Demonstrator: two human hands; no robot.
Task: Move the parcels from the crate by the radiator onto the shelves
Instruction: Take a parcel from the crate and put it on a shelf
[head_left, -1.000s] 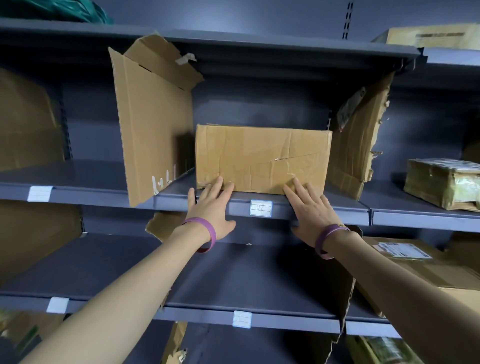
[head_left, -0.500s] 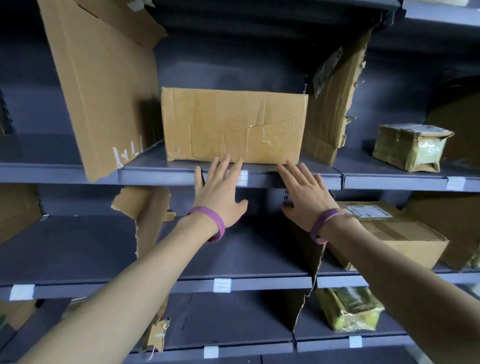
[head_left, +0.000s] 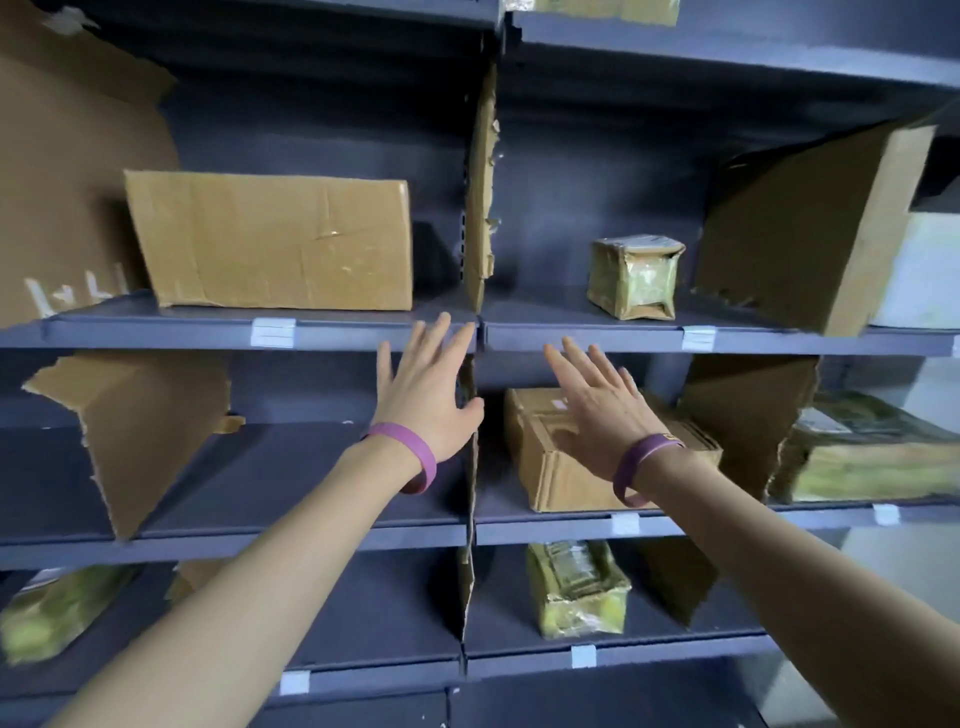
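The big cardboard parcel (head_left: 275, 239) sat on the upper shelf (head_left: 156, 332), left of the torn centre divider (head_left: 480, 197), and neither of my hands was on it. Its face was plain, creased and carried no print. The white label strip (head_left: 272, 332) on the shelf lip below it was too blurred to read. On the tall cardboard divider (head_left: 62, 208) at far left I could see white scrawled strokes (head_left: 78, 293), but I could not make letters of them.

My left hand (head_left: 426, 387) was spread flat with straight fingers, its tips at the shelf lip just right of the parcel. My right hand (head_left: 597, 410) was likewise spread and holding nothing, in front of a brown box (head_left: 550, 462) on the shelf below. That box's small label was illegible.

A second before, both sets of fingertips had been against the parcel's lower front edge. Half a second before, they were at the shelf lip directly under it. Since then both hands had drifted right and lower, clear of the parcel, which had stayed put.
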